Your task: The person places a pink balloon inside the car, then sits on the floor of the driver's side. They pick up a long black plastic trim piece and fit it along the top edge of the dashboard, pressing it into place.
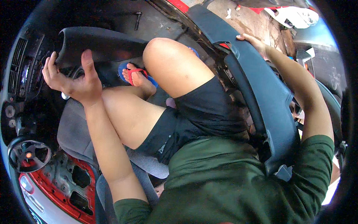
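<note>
My right hand [256, 45] is at the far right, its thumb and fingers closed over the outer edge of a long dark grey car trim panel [257, 89]. The panel stands tilted along my right side, from beside my hip to beyond my knee. Red shows in a gap in its upper part, near my right hand. To the left, my left hand [74, 80] is raised above the seat with its thumb and fingers apart. Nothing is in it, and it is nearest the dashboard [22, 71]. Its forearm passes over my left thigh.
A dark curved trim piece [108, 44] lies ahead of my knees. Beyond it is a black-handled tool [138, 21]. A grey cloth seat [74, 128], a steering wheel [29, 155] and a bare red door shell [80, 179] are at left. Outside, a white part [292, 16] lies at far right.
</note>
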`<state>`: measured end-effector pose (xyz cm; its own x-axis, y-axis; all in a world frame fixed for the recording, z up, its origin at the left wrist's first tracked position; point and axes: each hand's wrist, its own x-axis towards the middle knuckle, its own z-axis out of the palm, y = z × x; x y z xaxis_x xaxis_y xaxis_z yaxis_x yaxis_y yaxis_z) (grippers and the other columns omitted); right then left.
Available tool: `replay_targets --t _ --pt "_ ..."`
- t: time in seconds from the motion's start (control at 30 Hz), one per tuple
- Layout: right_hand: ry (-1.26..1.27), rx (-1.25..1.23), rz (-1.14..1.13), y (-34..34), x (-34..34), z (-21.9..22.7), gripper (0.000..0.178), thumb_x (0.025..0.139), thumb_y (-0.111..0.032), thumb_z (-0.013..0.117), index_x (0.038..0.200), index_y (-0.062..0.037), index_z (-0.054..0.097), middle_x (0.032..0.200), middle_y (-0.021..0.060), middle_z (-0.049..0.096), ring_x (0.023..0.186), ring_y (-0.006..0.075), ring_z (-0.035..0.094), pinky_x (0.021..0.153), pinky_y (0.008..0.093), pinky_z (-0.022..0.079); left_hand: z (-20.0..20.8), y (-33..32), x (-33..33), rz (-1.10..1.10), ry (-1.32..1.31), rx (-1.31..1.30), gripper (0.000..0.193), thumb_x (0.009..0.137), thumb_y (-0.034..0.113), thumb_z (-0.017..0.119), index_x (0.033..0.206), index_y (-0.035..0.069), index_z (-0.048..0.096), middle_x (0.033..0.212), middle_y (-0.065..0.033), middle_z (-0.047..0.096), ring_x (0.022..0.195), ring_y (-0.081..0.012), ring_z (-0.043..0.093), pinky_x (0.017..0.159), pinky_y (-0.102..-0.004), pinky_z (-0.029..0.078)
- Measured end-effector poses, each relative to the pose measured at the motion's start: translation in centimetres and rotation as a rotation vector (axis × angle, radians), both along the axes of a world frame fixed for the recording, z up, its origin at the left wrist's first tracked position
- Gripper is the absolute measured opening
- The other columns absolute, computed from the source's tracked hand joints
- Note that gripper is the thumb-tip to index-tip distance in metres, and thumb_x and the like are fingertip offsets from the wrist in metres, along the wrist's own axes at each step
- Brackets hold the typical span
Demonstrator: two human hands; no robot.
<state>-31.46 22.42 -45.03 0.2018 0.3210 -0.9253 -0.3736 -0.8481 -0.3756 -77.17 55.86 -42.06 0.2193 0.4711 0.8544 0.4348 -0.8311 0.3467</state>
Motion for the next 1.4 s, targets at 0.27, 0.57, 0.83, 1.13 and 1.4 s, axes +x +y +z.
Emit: replay_targets --t 0.27,0.57,0.83,1.13,1.4 --pt "-0.354 0.023 0.380 4.9 -5.7 5.5 0.075 0.081 -0.060 0.071 0.136 -0.0094 0.062 0.119 0.0142 0.072 0.107 0.0270 0.069 0.092 0.0411 0.054 0.2 0.4 0.1 0.021 -0.024 0.071 0.077 0.078 0.050 0.089 0.134 0.005 0.061 0.137 -0.0163 0.055 0.136 -0.0373 0.042 0.118 -0.0520 0.029" --pt "-0.941 0.013 0.905 14.1 -3.7 2.1 0.093 0.067 -0.054 0.079 0.144 -0.0064 0.055 0.131 0.0276 0.065 0.125 0.0389 0.061 0.107 0.0440 0.047 -0.1 -0.5 -1.0 0.100 -0.016 0.024 0.072 0.077 0.044 0.089 0.132 0.006 0.062 0.138 -0.0150 0.057 0.138 -0.0375 0.043 0.119 -0.0536 0.029" --pt "-0.926 -0.001 0.896 24.8 -0.1 -3.4 0.099 0.067 -0.051 0.081 0.147 -0.0002 0.052 0.135 0.0262 0.064 0.124 0.0367 0.063 0.106 0.0421 0.049 -0.4 -0.2 -1.8 0.166 -0.049 -0.093 0.075 0.077 0.043 0.088 0.135 0.005 0.060 0.140 -0.0172 0.055 0.139 -0.0389 0.044 0.118 -0.0516 0.032" --pt "-1.014 0.094 1.018 29.3 4.5 -3.4 0.097 0.062 -0.056 0.082 0.135 0.0046 0.062 0.130 0.0274 0.067 0.123 0.0376 0.065 0.105 0.0433 0.050 0.0 2.5 1.8 0.130 -0.107 -0.136 0.081 0.076 0.040 0.087 0.141 0.003 0.055 0.146 -0.0173 0.050 0.140 -0.0361 0.044 0.116 -0.0460 0.035" --pt "-1.183 0.085 0.882 26.2 2.5 -7.7 0.101 0.063 -0.057 0.081 0.145 -0.0031 0.057 0.136 0.0274 0.064 0.136 0.0403 0.053 0.114 0.0515 0.043 -0.2 3.1 3.7 0.079 -0.169 -0.237 0.088 0.080 0.047 0.085 0.146 0.001 0.048 0.150 -0.0168 0.044 0.143 -0.0339 0.041 0.114 -0.0493 0.038"
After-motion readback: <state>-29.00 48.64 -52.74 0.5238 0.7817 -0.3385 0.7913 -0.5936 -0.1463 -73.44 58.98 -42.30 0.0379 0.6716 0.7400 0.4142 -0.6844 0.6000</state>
